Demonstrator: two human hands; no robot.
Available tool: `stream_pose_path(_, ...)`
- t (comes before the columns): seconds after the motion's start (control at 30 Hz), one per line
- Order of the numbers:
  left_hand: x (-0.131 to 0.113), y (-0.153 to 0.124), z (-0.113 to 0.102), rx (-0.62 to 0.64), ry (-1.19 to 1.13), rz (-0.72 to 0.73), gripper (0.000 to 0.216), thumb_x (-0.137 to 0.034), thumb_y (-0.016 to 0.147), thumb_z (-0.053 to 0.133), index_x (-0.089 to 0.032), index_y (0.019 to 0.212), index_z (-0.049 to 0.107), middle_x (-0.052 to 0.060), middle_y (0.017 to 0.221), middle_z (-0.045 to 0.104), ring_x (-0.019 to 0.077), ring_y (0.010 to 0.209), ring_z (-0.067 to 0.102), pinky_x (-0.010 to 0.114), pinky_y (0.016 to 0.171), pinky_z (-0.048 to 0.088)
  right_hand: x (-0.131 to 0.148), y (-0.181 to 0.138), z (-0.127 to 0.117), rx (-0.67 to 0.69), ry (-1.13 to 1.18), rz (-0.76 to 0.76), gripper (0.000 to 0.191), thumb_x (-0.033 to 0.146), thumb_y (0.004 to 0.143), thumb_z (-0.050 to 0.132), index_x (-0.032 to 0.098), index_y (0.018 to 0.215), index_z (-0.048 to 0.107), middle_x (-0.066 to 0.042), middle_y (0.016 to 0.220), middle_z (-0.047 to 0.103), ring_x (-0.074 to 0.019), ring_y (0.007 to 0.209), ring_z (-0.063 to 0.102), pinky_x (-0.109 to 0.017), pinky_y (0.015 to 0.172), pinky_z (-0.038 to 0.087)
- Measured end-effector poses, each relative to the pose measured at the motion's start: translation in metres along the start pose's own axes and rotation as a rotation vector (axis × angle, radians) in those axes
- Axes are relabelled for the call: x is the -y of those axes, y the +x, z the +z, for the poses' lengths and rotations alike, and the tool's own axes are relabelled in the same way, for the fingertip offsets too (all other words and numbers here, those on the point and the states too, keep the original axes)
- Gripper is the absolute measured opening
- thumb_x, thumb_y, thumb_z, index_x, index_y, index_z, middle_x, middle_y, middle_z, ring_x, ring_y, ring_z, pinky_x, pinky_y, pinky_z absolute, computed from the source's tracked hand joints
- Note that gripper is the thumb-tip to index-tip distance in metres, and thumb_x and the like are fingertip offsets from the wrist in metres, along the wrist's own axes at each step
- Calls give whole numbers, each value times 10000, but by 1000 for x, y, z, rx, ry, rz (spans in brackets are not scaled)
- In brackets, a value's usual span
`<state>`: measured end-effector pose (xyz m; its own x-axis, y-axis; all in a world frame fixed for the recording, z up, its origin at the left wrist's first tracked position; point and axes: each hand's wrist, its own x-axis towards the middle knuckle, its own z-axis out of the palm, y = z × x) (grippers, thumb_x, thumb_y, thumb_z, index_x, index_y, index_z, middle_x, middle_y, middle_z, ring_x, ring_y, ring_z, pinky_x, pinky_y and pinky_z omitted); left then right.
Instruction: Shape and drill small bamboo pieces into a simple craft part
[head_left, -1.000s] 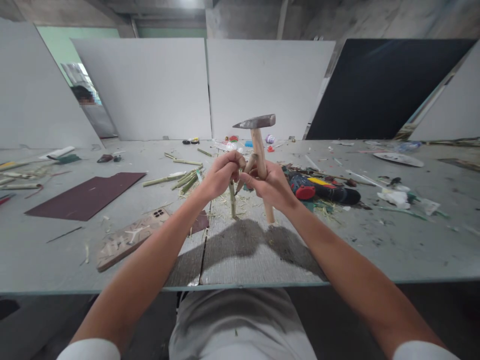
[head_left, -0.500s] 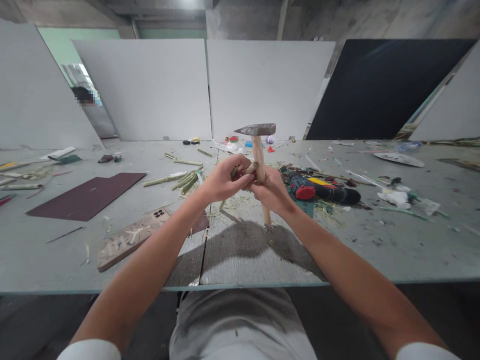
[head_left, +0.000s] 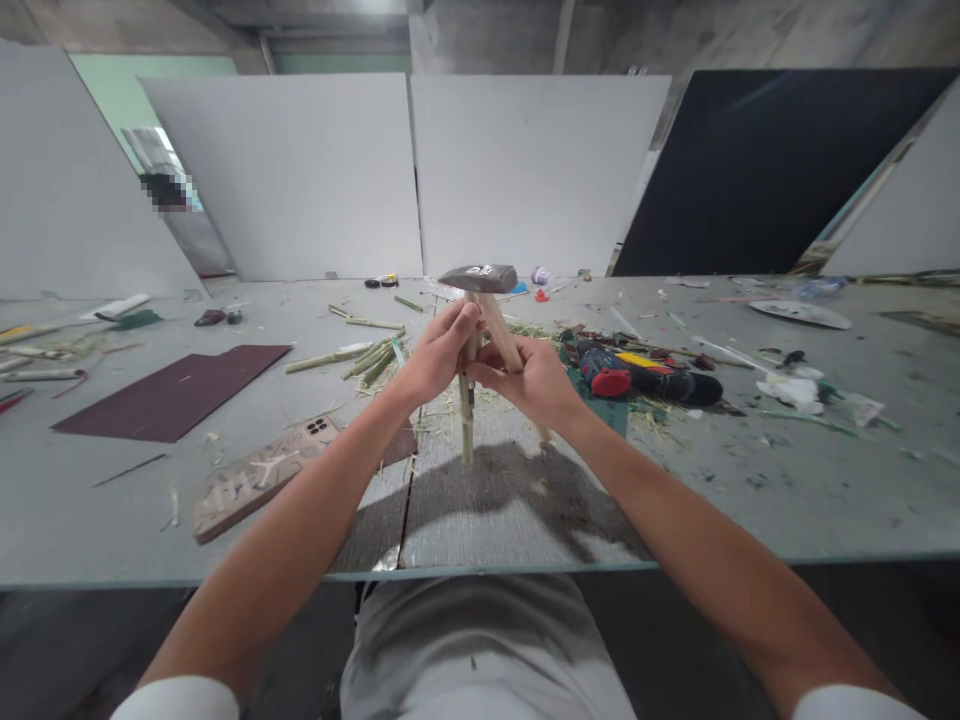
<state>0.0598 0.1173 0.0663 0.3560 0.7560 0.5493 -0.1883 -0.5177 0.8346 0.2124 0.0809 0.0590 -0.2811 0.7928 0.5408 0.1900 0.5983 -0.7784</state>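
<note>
My left hand (head_left: 441, 358) is closed round the upper part of an upright greenish plant stalk (head_left: 467, 440). A small dark strip shows along the stalk below my fingers; I cannot make out what it is. My right hand (head_left: 536, 375) grips a hammer by its pale wooden handle (head_left: 501, 335), and its fingertips reach the stalk. The handle leans, its lower end towards the right. The hammer's dark metal head (head_left: 480, 279) is above the stalk and my left fingers; whether it touches the stalk top is unclear.
A phone in a patterned case (head_left: 262, 470) and a maroon sheet (head_left: 176, 390) lie to the left. Cut stalks (head_left: 375, 360) and shavings are behind my left hand. Beyond my right hand lies a power drill (head_left: 645, 380). White panels (head_left: 540, 170) and a black one (head_left: 772, 170) stand behind.
The hammer has shifted left and tilted, bringing its head over my left hand. The stalk, slanted and mostly hidden before, is now upright. My hands have moved slightly.
</note>
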Motion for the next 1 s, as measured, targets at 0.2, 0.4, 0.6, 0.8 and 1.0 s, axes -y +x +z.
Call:
stream_pose_path(0.2, 2, -1, -6, 108, 157, 19, 323, -489, 854, 621, -184, 857, 515, 6, 729, 486, 112, 623, 461, 262, 560, 384, -9, 0, 5, -42, -24, -22, 173, 314, 768, 688, 152, 737, 636, -5, 662, 587, -112, 587, 484, -241, 522, 367)
stream_pose_path(0.4, 6, 0, -13, 113, 261, 40, 335, -505, 886, 562, -184, 836, 479, -5, 717, 442, 110, 619, 425, 259, 553, 363, -11, -1, 7, -38, 23, 29, 237, 375, 759, 712, 147, 796, 660, -15, 675, 606, -109, 563, 473, -244, 509, 366)
stream_pose_path(0.6, 12, -1, -3, 40, 175, 67, 397, -570, 882, 533, -192, 784, 465, -23, 671, 412, 96, 575, 398, 247, 529, 352, -10, 0, 6, -12, -5, -8, 243, 380, 734, 737, 156, 756, 646, -3, 663, 584, -110, 578, 471, -242, 529, 371)
stream_pose_path(0.8, 13, 2, -3, -108, -241, -101, 290, -407, 799, 670, -210, 826, 459, -24, 701, 446, 99, 597, 454, 239, 577, 430, -10, -2, -3, -35, -17, 13, 250, 376, 773, 692, 165, 691, 584, 39, 553, 473, -81, 495, 380, -228, 463, 292)
stream_pose_path(1.0, 68, 2, -20, -143, 6, -347, 284, -392, 841, 481, -215, 682, 326, -40, 561, 332, 113, 496, 415, 302, 586, 478, -17, -3, -18, -12, -45, 93, 272, 355, 787, 670, 168, 636, 541, 45, 524, 416, -76, 471, 353, -229, 432, 258)
